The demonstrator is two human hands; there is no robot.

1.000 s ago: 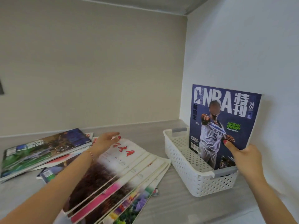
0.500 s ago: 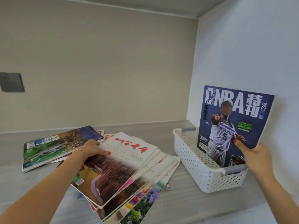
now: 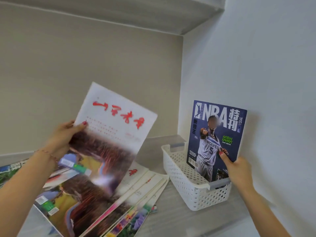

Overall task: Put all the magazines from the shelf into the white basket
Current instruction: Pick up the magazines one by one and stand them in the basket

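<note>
My left hand (image 3: 63, 139) grips the left edge of a white magazine with red characters (image 3: 111, 132), held tilted in the air above the fanned pile of magazines (image 3: 136, 190) on the shelf. A white perforated basket (image 3: 191, 189) stands at the right by the wall. In it a blue NBA magazine (image 3: 215, 134) stands upright, leaning toward the wall. My right hand (image 3: 237, 170) holds its lower right corner, thumb on the cover.
More magazines (image 3: 10, 170) lie at the far left of the shelf (image 3: 179, 221). The back wall is close behind, the side wall (image 3: 265, 82) touches the basket's right, and an upper shelf board (image 3: 153, 16) hangs overhead.
My left hand has closed on the top white magazine and lifted it off the pile, up and tilted. My right hand stays on the NBA magazine in the basket.
</note>
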